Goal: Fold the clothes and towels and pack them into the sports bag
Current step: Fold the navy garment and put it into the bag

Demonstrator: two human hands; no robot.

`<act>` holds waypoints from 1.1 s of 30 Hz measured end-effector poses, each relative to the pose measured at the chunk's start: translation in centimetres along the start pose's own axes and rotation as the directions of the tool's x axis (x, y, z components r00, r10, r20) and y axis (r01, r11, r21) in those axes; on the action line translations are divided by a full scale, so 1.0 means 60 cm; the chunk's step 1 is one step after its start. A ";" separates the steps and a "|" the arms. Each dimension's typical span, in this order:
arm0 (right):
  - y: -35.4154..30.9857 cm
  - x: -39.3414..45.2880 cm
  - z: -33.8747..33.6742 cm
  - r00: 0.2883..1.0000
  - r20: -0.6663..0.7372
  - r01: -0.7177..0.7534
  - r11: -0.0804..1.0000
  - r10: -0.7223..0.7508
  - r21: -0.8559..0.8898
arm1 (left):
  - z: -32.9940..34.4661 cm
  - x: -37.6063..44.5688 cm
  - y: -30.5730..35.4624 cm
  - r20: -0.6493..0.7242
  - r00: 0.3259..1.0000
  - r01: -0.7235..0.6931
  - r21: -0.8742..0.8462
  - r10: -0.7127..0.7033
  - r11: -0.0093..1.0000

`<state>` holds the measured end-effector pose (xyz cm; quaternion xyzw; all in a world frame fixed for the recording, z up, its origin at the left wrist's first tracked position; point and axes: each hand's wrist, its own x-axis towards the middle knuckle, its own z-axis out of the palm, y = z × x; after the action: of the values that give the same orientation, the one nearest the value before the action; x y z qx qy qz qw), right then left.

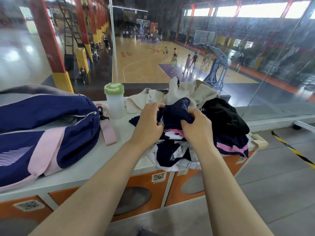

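A heap of clothes lies on the white counter top [95,169], right of centre. On top of it is a navy garment [175,111], gripped at its left edge by my left hand [150,121] and at its right edge by my right hand [197,128]. Under it lie a navy, white and pink jersey [173,155], a black garment [225,118] to the right, and cream towels [182,94] at the back. The navy and pink sports bag [47,128] rests on the counter's left side, its zip partly undone.
A clear shaker bottle with a green lid [115,101] stands between bag and clothes. Orange locker doors [136,200] sit below the counter. A glass wall [255,65] rises right behind it, overlooking a basketball court. Yellow-black tape [293,149] runs along the floor on the right.
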<state>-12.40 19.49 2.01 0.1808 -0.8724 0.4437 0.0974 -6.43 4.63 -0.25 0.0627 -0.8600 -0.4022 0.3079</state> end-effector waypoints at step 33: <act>0.002 0.003 0.006 0.970 0.161 -0.202 0.974 0.185 0.102 | -0.002 0.047 0.021 0.156 0.890 0.441 -0.538 -0.429 0.719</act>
<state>-12.64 19.26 1.78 0.1331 -0.8631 0.4866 -0.0234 -8.46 4.38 2.06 0.1659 -0.6678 -0.6972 0.2010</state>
